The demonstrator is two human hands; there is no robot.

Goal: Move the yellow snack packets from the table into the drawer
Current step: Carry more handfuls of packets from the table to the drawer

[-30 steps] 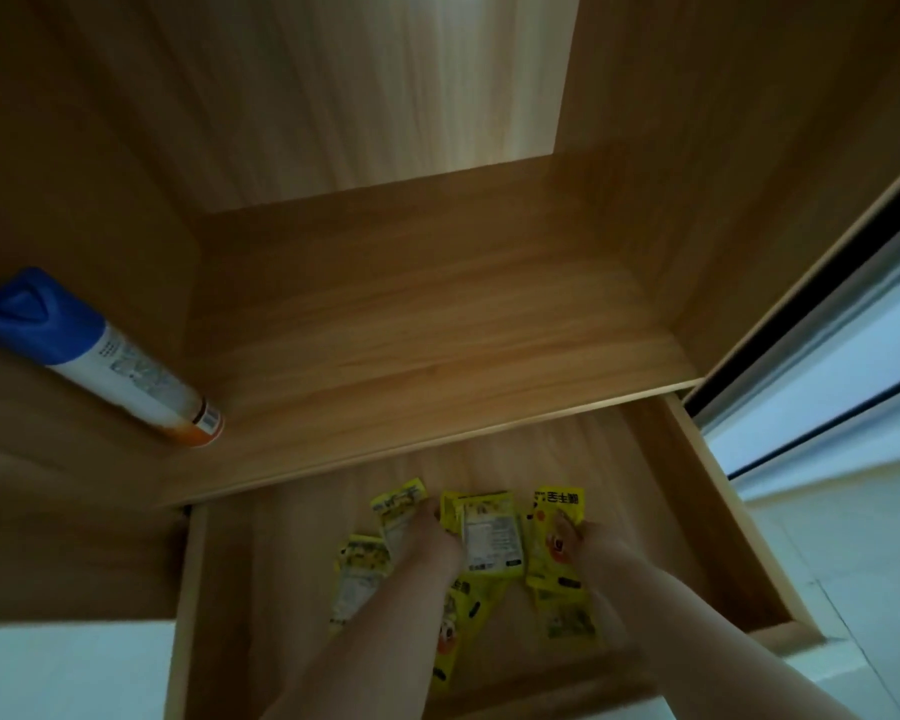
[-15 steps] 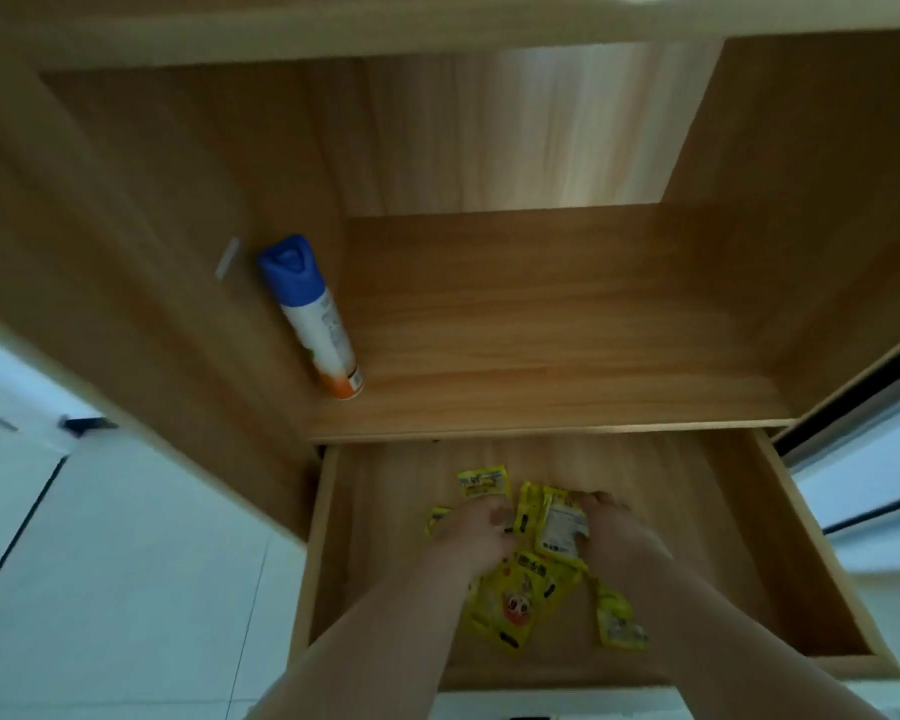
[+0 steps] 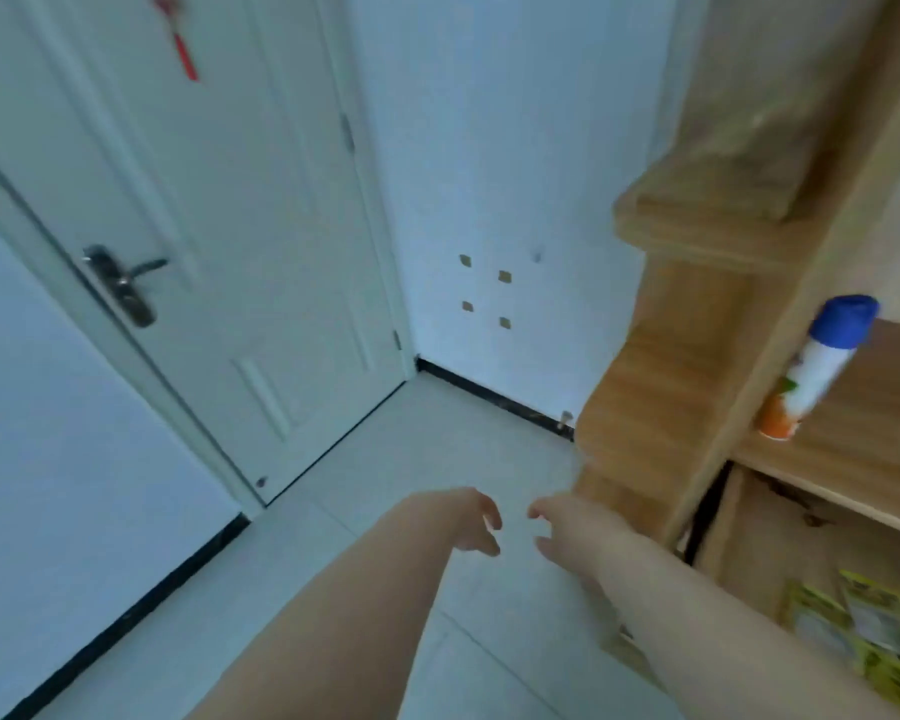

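Note:
Several yellow snack packets [image 3: 866, 634] lie in the open wooden drawer [image 3: 739, 543] at the lower right edge of the head view. My left hand [image 3: 471, 522] and my right hand [image 3: 567, 527] hang side by side over the white tiled floor, well left of the drawer. Both hold nothing, and their fingers are loosely curled. The table is out of view.
A wooden shelf unit [image 3: 661, 387] rises on the right, with a blue-capped spray can [image 3: 811, 366] on the shelf above the drawer. A white door [image 3: 219, 226] with a dark handle [image 3: 123, 285] stands at the left. White tiled floor [image 3: 385, 449] lies ahead.
My view has swung left from the drawer toward the door. Both hands have let go of the packets, left the drawer and now hang over the floor.

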